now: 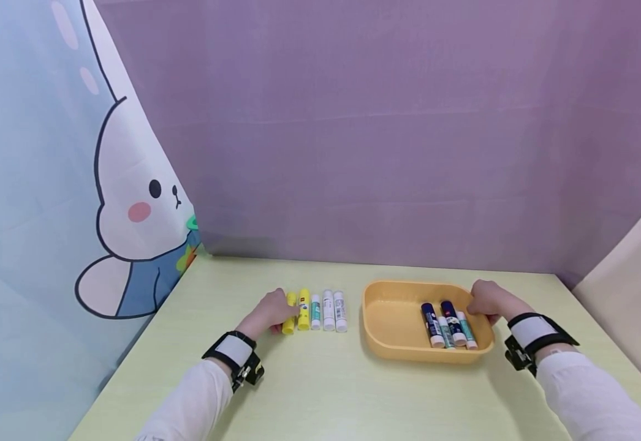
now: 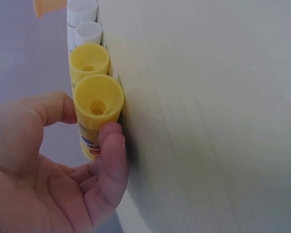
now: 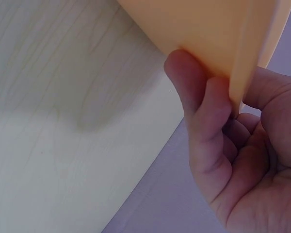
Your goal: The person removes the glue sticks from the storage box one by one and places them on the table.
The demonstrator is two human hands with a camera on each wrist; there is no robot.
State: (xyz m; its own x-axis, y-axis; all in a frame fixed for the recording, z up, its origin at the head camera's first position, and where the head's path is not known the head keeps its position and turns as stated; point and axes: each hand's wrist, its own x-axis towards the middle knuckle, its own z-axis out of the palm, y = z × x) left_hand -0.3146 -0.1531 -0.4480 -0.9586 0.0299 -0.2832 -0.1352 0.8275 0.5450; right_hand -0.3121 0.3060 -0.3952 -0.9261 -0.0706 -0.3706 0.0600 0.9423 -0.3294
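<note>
My left hand (image 1: pixel 274 311) pinches the outermost yellow glue stick (image 2: pixel 99 97) between thumb and fingers, at the left end of a row on the table. Beside it lie a second yellow glue stick (image 1: pixel 304 309), a small teal-and-white one (image 1: pixel 315 312) and two white ones (image 1: pixel 328 310). To the right, my right hand (image 1: pixel 494 300) grips the rim of a yellow-orange tray (image 1: pixel 392 352), thumb inside and fingers curled under the outside. Inside the tray's right half lie two navy glue sticks (image 1: pixel 432 324) and two smaller teal ones (image 1: pixel 467 331).
The pale wood-grain table (image 1: pixel 320 392) extends in front of the row and tray. Behind it hangs a purple cloth (image 1: pixel 381 135). A blue curtain with a cartoon rabbit (image 1: pixel 133 208) borders the left side, and a pale cloth (image 1: pixel 629 275) the right.
</note>
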